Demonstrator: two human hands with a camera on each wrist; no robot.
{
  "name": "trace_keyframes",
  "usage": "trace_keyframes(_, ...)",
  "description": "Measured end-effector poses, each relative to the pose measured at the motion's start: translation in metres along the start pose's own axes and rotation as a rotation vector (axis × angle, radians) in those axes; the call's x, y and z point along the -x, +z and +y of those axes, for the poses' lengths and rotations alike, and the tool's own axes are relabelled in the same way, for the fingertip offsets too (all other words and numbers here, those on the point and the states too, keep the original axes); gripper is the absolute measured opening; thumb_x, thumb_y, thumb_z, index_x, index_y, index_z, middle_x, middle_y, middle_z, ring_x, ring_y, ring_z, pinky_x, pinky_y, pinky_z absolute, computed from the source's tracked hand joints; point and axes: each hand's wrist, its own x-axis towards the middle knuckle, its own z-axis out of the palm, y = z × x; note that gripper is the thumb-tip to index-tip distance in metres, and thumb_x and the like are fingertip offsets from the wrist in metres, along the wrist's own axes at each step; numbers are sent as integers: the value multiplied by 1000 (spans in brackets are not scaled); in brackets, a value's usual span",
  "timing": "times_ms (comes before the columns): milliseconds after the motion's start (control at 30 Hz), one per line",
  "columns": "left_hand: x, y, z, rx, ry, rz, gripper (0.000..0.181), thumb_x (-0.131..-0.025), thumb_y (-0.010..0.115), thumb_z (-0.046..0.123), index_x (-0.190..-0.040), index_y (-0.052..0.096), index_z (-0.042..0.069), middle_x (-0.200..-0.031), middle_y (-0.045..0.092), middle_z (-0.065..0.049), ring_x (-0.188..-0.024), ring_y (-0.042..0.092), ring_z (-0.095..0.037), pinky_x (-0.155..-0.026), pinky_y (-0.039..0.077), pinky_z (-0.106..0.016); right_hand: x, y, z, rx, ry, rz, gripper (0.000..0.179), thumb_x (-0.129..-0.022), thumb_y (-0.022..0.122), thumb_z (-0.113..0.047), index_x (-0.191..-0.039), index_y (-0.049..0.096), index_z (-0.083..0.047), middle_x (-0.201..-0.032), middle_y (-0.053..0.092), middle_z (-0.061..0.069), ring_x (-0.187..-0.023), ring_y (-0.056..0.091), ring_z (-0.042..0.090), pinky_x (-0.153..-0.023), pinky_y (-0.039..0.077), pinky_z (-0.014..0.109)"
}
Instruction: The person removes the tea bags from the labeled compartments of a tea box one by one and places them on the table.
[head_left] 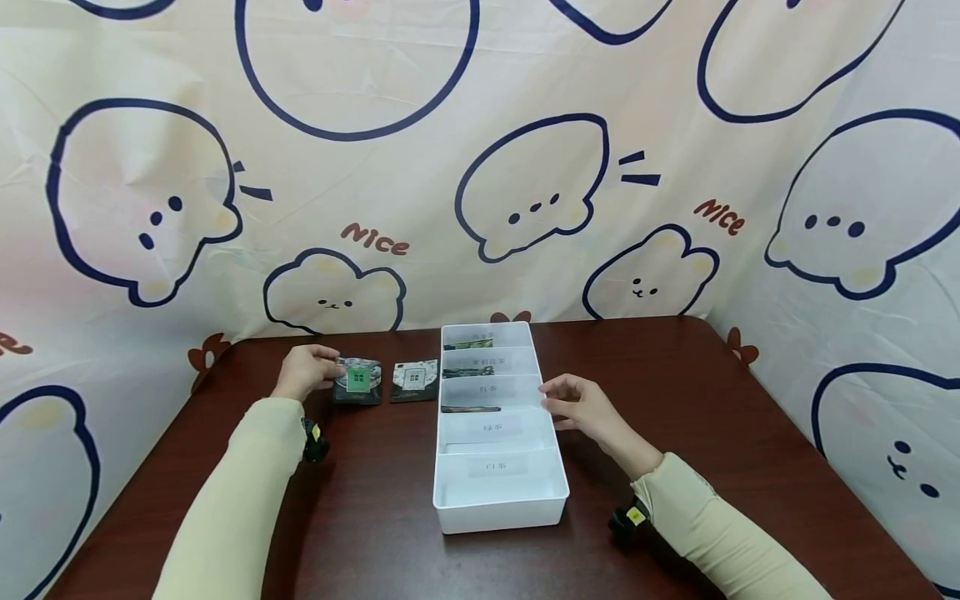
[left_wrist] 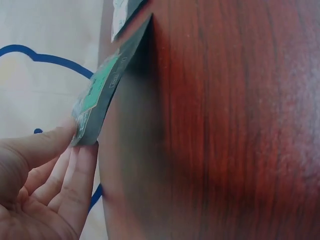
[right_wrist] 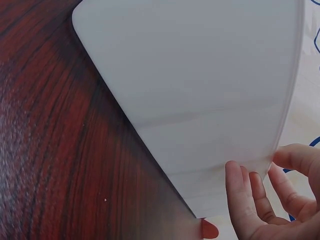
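Observation:
My left hand [head_left: 306,372] pinches a flat dark tea sachet with a green label [head_left: 357,381] by its left edge. In the left wrist view that sachet [left_wrist: 102,92] is tilted, its left side raised off the table. A second dark tea sachet with a pale label [head_left: 414,381] lies just right of it. My right hand [head_left: 583,406] holds the right rim of a long white divided box [head_left: 501,515]. In the right wrist view its fingers [right_wrist: 234,177] lie along the box's outer wall. The box's far three compartments each show a sachet edge; the near two show none.
Small printed labels with Chinese characters mark the box's compartments. The brown wooden table [head_left: 375,517] meets a patterned cloth wall [head_left: 427,283] at the back, and cloth also hangs at both sides. The box stands near the table's middle, reaching its back edge.

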Motion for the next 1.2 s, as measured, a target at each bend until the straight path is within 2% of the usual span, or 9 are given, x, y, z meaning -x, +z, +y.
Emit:
trace_keyframes(300,-5,4,-4,-40,-34,18,44,-91,65,5,-132,52,-4,-127,54,-26,-108,62,-36,-89,55,-43,0,-1,-1,16,-3,-7,28,-90,66,-7,-116,61,2,-99,61,12,-84,63,16,-72,60,37)
trace_keyframes(533,-7,8,-6,-100,-59,37,41,-89,66,5,-127,56,-5,-129,50,-28,-104,63,-36,-83,57,-40,-1,-1,0,22,3,-1,27,-90,66,-7,-115,62,2,-99,61,12,-83,63,16,-72,60,36)
trace_keyframes(933,-13,14,-10,-142,-89,40,38,-87,68,2,-123,59,-6,-127,53,-29,-98,66,-35,-79,58,-38,-1,-1,2,17,-14,-4,28,-90,66,-7,-116,62,2,-99,60,12,-83,63,16,-72,59,37)
trace_keyframes(1200,-14,18,-7,-171,-120,58,35,-85,70,1,-119,61,-5,-127,53,-29,-93,66,-32,-77,58,-37,-1,0,2,16,-6,5,28,-90,67,-7,-116,62,2,-99,61,12,-83,63,15,-73,59,38)
